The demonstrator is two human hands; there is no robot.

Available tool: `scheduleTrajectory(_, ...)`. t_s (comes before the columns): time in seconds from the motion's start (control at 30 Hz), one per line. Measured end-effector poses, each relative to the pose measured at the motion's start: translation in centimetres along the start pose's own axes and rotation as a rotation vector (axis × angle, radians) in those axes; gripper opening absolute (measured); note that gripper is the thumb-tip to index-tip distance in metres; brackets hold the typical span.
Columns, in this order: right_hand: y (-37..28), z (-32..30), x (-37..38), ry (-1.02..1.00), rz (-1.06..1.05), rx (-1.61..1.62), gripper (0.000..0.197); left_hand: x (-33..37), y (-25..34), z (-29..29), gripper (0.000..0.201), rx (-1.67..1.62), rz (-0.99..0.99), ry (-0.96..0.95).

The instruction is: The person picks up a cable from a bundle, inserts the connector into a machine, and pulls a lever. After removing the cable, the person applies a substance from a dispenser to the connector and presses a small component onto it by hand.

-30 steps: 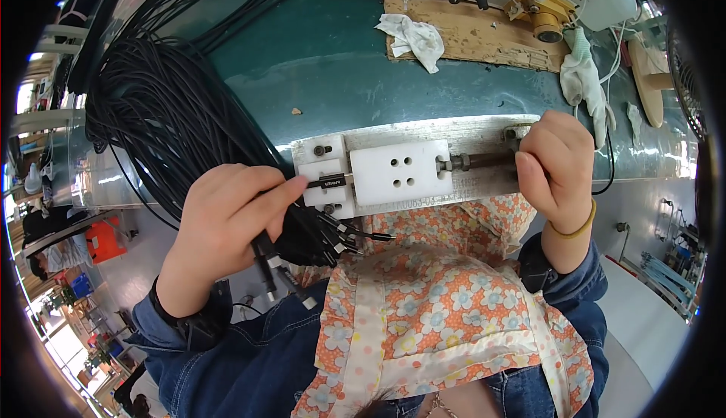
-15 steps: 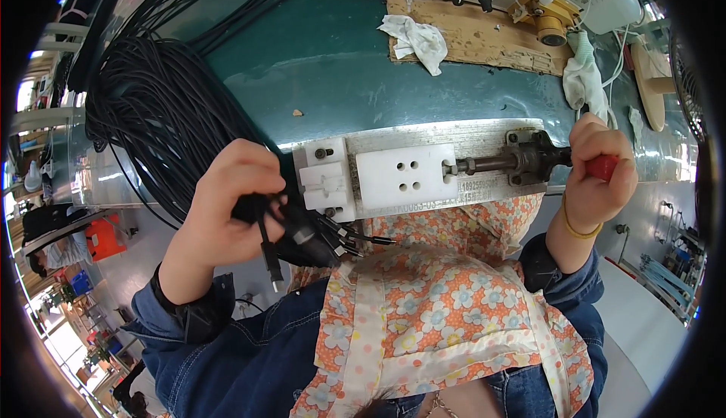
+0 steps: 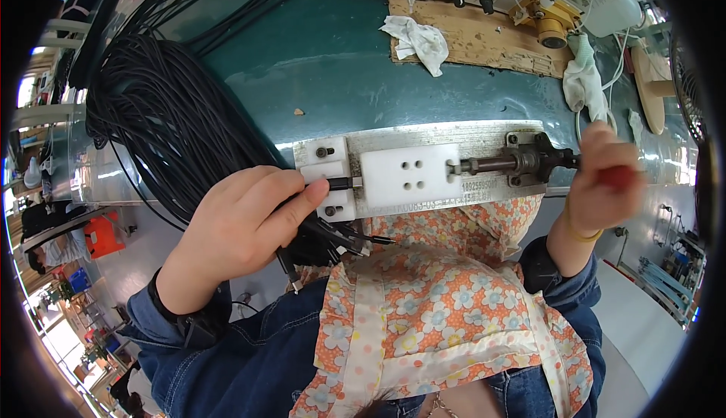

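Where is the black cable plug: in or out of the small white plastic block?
In: the left hand holds the plug, with the block showing along both its sides; exact depth cannot be told.

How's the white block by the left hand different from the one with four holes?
The left block is narrower side to side; the four-hole block is wider. The left block has dark screws and a black connector across it; the four-hole block joins a metal rod. Both are white, over one metal plate.
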State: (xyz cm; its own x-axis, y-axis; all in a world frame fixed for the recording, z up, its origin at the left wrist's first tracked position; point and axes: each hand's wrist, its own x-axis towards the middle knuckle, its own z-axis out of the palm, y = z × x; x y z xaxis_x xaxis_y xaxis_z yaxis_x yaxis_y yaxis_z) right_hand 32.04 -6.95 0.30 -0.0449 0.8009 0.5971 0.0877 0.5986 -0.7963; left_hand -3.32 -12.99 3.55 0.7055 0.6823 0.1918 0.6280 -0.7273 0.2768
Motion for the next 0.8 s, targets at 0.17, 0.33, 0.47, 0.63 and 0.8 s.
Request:
scheduleTrajectory(0.17,-0.7,2.3,0.6,-0.52,-0.262,-0.523,0.036,-1.4,-1.2,0.8,0.038,-0.129,0.072,0.133)
scheduleTrajectory(0.33,0.3,0.2,-0.3,-0.118,-0.081,-0.052,0.036,-1.0,-1.4,0.1,0.041,-0.095,0.135,0.239)
scheduleTrajectory(0.47,0.6,-1.5,0.0,0.065,0.036,0.323,0.038,-1.0,-0.2,-0.6,0.044,0.135,0.001,-0.079)
scheduleTrajectory(0.63,0.0,-0.4,-0.4,0.008,0.022,0.097,0.032,-0.9,0.2,-0.9,0.048,0.164,-0.035,-0.078)
scheduleTrajectory(0.8,-1.0,2.6,1.0,-0.656,-0.26,-0.591,0.026,-1.1,-0.2,-1.5,0.041,0.011,-0.089,-0.097)
